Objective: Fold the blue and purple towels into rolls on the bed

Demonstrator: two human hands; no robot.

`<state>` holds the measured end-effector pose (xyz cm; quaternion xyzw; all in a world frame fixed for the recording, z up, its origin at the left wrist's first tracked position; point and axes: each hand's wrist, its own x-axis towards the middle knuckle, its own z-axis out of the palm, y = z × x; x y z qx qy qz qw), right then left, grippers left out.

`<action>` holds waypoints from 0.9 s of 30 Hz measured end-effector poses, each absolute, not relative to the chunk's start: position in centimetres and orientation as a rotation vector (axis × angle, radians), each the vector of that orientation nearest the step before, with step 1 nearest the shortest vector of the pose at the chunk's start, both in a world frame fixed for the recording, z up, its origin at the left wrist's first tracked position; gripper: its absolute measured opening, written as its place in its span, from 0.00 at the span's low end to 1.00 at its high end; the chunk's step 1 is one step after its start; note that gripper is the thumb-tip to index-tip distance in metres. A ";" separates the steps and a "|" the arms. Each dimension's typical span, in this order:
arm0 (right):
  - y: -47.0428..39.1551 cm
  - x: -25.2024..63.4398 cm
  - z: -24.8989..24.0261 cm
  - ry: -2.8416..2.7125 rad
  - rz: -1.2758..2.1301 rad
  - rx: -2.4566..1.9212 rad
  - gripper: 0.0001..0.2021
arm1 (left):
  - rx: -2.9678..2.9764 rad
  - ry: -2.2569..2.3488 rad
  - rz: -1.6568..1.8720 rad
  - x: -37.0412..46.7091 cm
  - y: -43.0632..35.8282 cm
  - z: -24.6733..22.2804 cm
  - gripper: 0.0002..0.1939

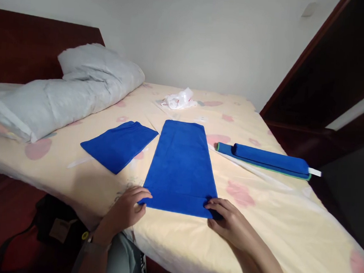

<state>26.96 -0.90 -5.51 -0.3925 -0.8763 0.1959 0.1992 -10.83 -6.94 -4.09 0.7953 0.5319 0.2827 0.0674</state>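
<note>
A blue towel (182, 164) lies flat on the bed, its near edge turned over into a narrow fold. At the fold's left corner, my left hand (128, 206) pinches the cloth between thumb and fingers. My right hand (227, 221) grips the right corner in the same way, fingers on top and thumb below. To the left is a second blue towel (120, 144), lying flat at an angle. On the right, a rolled blue towel (271, 158) rests on a green-edged blue cloth (225, 148), with a white tag at its end.
A crumpled white plastic bag (180, 99) sits toward the back of the bed (288, 231). A grey quilt (73, 97) is heaped along the headboard (33, 47) at left. On the floor below the near edge stands a black bag (56, 223).
</note>
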 end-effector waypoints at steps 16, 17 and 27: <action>0.0 26.6 -5.6 -1.918 0.874 -1.289 0.13 | 2.052 1.812 0.926 -13.1 -5.0 -6.1 0.14; 0.0 26.5 -5.7 -1.860 0.900 -1.324 0.14 | 2.006 1.850 0.952 -12.9 -4.8 -6.1 0.14; 1.4 24.5 -6.2 -1.705 0.846 -1.500 0.19 | 1.995 2.096 1.131 -11.2 -1.9 -7.5 0.19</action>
